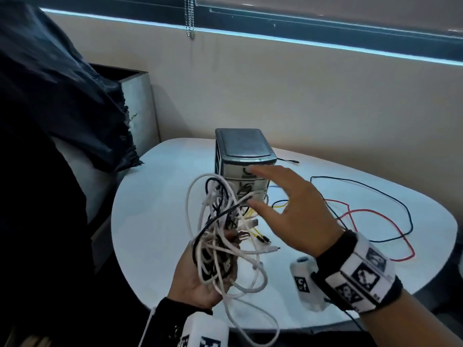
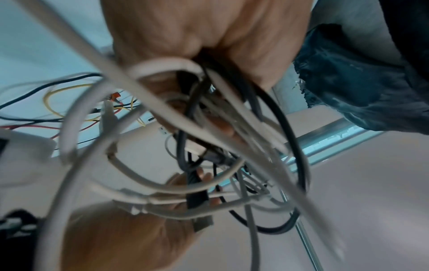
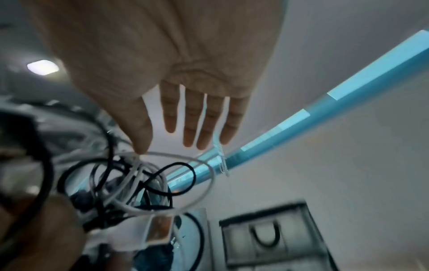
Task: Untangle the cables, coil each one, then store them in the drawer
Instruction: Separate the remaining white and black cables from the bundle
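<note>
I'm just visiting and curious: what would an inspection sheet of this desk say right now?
Surface: white table, rounded edge.
Job's things: tangle of white and black cables, lifted off the table; drawer unit, drawers shut.
Clutter: nothing seen.
Grippers: left hand grips the tangle; right hand open, fingers spread near the tangle, holding nothing.
Cables: red wire, black wire and yellow wire loose on the table.
Surroundings: dark cloth at left, window blind, bead chain.

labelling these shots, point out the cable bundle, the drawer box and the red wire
cable bundle (image 1: 215,246), head view, tangled middle above the palm
drawer box (image 1: 244,144), head view, its lid
red wire (image 1: 370,211), head view, top of its loop
</note>
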`<state>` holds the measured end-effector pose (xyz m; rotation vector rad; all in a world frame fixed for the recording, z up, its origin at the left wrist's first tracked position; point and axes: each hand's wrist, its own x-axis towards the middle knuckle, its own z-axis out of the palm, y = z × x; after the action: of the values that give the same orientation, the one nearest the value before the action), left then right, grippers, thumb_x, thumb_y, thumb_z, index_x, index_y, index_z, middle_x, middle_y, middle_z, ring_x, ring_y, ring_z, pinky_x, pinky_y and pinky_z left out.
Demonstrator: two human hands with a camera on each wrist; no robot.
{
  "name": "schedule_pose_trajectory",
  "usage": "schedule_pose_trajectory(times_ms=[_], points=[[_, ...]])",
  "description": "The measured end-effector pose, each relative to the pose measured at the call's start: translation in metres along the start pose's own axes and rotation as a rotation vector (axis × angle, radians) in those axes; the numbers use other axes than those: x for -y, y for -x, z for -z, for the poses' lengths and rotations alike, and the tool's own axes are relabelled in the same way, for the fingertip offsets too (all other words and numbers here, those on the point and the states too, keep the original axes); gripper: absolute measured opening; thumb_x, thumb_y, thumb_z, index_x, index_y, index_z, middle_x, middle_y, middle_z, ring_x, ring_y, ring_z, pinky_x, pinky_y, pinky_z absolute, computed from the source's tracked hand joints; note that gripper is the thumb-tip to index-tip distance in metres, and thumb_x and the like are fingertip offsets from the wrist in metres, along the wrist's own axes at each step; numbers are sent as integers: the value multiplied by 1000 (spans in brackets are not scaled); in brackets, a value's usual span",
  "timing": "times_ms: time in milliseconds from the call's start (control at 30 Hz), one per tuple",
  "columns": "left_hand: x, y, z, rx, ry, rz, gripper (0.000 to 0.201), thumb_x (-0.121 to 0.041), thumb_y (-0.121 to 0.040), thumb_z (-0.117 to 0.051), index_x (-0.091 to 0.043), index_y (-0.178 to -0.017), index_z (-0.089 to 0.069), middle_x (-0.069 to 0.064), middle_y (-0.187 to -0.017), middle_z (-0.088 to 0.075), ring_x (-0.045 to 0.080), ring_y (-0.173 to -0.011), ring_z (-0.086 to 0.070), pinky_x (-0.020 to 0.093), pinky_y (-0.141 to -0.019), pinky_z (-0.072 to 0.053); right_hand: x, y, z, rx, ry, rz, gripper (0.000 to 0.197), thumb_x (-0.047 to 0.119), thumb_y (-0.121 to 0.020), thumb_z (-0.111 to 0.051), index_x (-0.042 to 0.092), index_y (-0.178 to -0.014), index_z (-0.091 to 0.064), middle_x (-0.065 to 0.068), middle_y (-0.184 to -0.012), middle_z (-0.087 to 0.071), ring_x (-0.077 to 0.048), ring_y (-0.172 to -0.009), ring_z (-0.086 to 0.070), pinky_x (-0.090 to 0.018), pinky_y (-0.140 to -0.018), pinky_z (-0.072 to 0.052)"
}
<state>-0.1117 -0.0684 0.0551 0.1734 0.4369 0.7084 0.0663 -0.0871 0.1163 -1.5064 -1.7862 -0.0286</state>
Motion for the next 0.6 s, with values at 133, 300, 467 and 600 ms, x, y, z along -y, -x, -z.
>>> schedule_pose_trajectory(times_ms=[133,300,467,600], points=[[0,-1,-2,37,24,6,17,-21,-52,-75,-8,-63,-75,0,-63,-67,10,-54,-65,18,-48,-51,14,-5,2,55,464,335,17,36,-87,-63,22,-83,-72,7,-78,-68,-19,-72,-62,-30,-63,-41],[-1,6,-4,35,-113,-18,24,-25,-46,-68,-8,-61,-77,0,-61,-68,10,-52,-62,23,-50,-50,10,-6,5,129,492,356,31,40,-92,-46,21,-80,-69,6,-73,-63,-21,-68,-62,-28,-48,-43],[-10,10,-2,111,-255,0,26,-27,-56,-78,-14,-78,-82,-1,-77,-68,11,-70,-46,19,-61,-40,-22,-20,23,-197,281,-117,39,38,-92,-50,11,-64,-55,-1,-54,-50,-25,-56,-49,-37,-53,-45],[-12,8,-3,87,-214,75,27,-23,-53,-79,-8,-75,-80,-5,-55,-56,0,-46,-45,9,-50,-35,-63,-26,44,-256,112,-556,16,21,-87,-60,13,-74,-63,2,-62,-58,-23,-71,-55,-31,-66,-40]])
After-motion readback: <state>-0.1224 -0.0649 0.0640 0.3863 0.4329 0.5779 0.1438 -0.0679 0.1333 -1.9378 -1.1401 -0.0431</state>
